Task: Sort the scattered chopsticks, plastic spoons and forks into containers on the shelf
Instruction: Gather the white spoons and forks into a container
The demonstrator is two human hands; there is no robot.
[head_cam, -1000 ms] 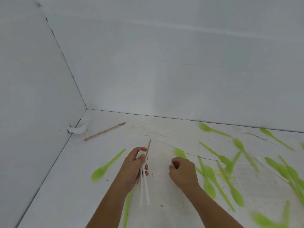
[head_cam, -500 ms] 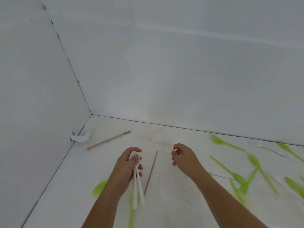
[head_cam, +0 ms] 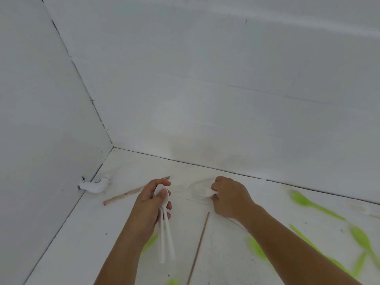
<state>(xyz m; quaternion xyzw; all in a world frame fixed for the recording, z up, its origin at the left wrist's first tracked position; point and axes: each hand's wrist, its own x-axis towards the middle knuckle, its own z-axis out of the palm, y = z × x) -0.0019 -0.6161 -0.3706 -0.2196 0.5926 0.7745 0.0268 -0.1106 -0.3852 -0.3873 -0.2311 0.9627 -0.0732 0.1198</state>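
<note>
Though blurred, fork (head_cam: 204, 193) seemingly between fingers (head_cam: 220, 182).

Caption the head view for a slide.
Left hand holds white spoons while right hand grips another white utensil; green spoons and chopsticks lie scattered.

Walls (head_cam: 51, 120) close left, blurry spoons (head_cam: 359, 237) seemingly right

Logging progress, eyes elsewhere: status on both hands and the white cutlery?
Left hand grips white spoons. Right hand pinches a white utensil, type unclear. Thin chopstick lies between the forearms.
</note>
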